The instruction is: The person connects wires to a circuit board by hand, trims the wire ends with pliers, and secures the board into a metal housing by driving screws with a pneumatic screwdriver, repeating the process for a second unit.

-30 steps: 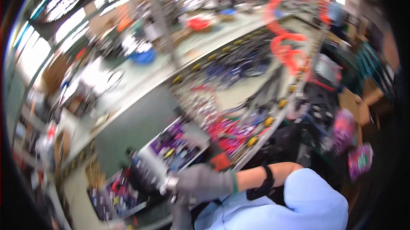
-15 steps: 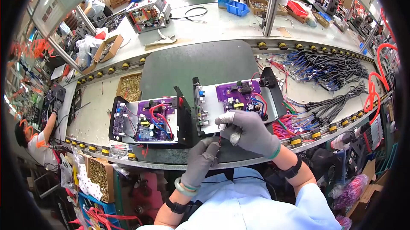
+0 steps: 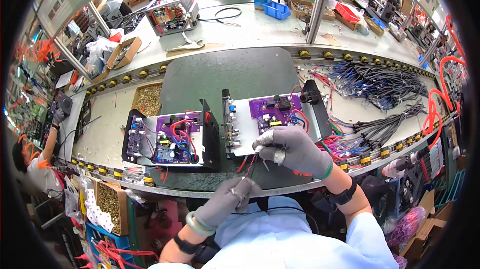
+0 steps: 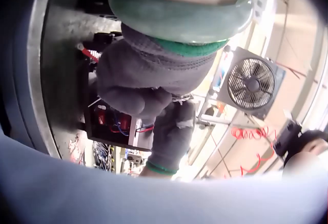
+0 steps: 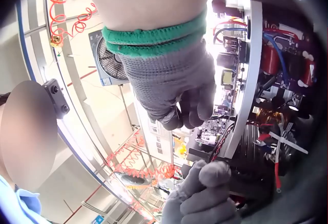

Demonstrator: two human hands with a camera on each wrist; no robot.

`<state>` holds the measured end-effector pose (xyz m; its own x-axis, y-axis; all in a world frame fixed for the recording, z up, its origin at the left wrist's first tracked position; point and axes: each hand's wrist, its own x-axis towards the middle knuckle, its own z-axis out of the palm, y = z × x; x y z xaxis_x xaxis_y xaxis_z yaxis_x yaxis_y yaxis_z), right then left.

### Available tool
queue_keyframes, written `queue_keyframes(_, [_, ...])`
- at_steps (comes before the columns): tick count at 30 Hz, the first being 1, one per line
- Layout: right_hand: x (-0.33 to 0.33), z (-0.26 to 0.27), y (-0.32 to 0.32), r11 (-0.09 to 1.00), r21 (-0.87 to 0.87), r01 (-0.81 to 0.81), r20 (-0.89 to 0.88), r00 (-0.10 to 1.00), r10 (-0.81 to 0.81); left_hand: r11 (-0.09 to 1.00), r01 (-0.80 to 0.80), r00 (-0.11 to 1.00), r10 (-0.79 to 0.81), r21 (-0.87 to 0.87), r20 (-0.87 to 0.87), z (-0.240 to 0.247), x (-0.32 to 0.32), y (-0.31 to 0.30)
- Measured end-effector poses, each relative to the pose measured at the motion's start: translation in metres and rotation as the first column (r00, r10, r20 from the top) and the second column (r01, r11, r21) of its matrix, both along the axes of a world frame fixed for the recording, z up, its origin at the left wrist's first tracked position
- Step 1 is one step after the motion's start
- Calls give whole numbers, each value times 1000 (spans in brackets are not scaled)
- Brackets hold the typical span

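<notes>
I count two open cases on the surface [image 3: 230, 69]: the right case [image 3: 245, 119] and, across a narrow gap to its left, the left case [image 3: 211, 136]. One twisted wire [image 3: 251, 166] runs just in front of the right case. The gloved right hand [image 3: 297, 153] pinches its upper end, overlapping that case's front edge; the gloved left hand [image 3: 227, 201] grips the lower end, crossing the metal rim [image 3: 185, 193]. A green strip lies between right case and rim, and a wider green stretch opens behind it. To the right of this case spread two heaps of cables [image 3: 385, 84]; well to its left and back stands one parts box [image 3: 148, 96].
</notes>
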<state>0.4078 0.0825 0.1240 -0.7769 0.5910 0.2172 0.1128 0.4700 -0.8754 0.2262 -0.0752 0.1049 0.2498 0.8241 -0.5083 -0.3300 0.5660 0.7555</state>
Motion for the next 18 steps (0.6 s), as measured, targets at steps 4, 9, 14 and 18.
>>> queue_keyframes(4, [-5, -7, 5, 973, 225, 41, -83, 996, -23, 930, 152, 830, 64, 335, -554, 29, -12, 0])
queue_keyframes(9, [-20, -25, 0, 935, 201, 291, -206, 946, -251, 599, 742, -177, 610, 303, -772, 76, -20, 66])
queue_keyframes(14, [-41, -25, -6, 871, -74, 486, -293, 824, -485, 576, 697, -117, 680, 428, -724, 42, -43, 150])
queue_keyframes(18, [-40, -21, 0, 856, 375, 356, -192, 933, -304, 621, 600, -101, 684, 504, -722, 32, -41, 148])
